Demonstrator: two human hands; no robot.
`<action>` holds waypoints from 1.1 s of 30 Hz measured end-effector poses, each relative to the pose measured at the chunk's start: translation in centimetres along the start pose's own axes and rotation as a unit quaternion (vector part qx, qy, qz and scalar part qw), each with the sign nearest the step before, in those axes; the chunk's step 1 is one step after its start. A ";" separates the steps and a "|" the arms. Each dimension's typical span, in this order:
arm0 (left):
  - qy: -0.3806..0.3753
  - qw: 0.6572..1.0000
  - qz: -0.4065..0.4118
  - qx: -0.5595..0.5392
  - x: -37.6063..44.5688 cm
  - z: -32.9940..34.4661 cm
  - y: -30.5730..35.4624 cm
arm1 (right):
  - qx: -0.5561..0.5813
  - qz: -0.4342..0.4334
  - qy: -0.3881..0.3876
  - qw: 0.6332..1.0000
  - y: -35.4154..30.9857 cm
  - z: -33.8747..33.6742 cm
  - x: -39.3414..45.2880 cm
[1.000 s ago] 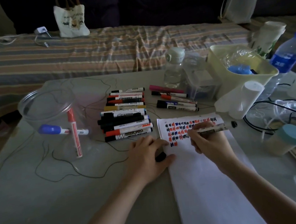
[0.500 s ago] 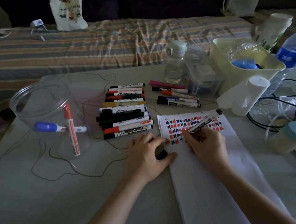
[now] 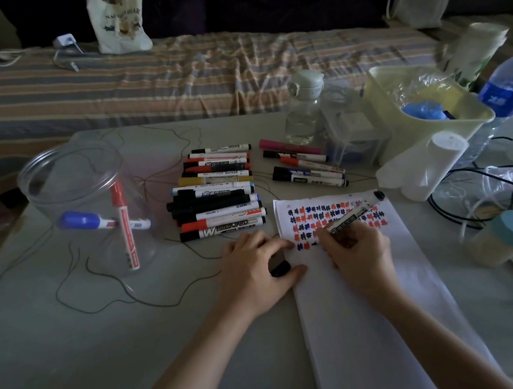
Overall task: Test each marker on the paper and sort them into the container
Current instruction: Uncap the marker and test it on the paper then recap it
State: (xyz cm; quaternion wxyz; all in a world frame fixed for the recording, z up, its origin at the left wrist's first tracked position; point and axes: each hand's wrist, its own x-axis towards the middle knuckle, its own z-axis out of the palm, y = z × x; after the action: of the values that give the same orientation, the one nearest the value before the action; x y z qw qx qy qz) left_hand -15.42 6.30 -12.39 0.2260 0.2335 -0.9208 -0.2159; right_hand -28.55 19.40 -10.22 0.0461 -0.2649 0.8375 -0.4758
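Black marker gripped in right hand, tip on marked paper, left hand holding its cap; only two markers in clear container, large pile untested — early going.

The marker tip is hidden behind the right hand, so contact with the paper cannot be told. The left hand covers most of a black cap. The paper's near end runs off the bottom edge.
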 end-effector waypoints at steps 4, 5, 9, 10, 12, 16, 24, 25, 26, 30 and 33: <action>-0.001 1.000 0.002 0.001 0.0 0.0 0.0 | -0.019 -0.017 0.005 1.000 0.2 0.3 0.0; -0.002 1.000 0.002 0.000 0.0 0.0 0.0 | -0.018 -0.016 0.012 1.000 0.3 0.4 0.1; -0.009 1.000 0.000 0.001 0.0 -0.2 0.1 | -0.009 -0.001 0.013 1.000 0.2 0.3 0.1; -0.010 1.000 0.001 0.001 0.0 -0.2 0.1 | -0.002 0.002 0.007 1.000 0.2 0.2 0.1; -0.009 1.000 0.000 -0.001 -0.1 -0.1 0.2 | 0.000 0.000 -0.001 1.000 0.0 0.1 0.0; -0.004 1.000 -0.001 -0.001 0.0 -0.2 0.2 | -0.016 -0.005 0.009 1.000 0.1 0.3 0.1; -0.008 1.000 -0.003 -0.017 -0.1 -0.5 0.4 | -0.002 0.004 0.009 1.000 0.1 0.4 0.1; -0.007 1.000 -0.004 -0.026 -0.2 -0.6 0.4 | -0.008 0.009 0.014 1.000 0.1 0.4 0.2; -0.004 0.999 -0.003 -0.037 -0.4 -0.7 0.3 | -0.004 0.014 0.017 1.000 0.2 0.4 0.2; 0.015 0.998 0.008 -0.064 -0.9 -0.8 -0.3 | 0.071 0.031 0.006 0.997 -0.1 -0.4 0.4; -0.012 0.999 0.003 -0.051 -0.7 -1.6 -0.5 | 0.143 0.094 -0.017 0.985 -1.1 -1.1 0.9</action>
State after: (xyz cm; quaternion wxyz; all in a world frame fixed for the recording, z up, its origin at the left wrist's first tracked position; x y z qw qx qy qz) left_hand -13.89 5.82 -11.60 0.2268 0.2161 -0.9122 -0.2643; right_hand -29.21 19.40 -8.54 0.1423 -0.1841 0.7813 -0.5792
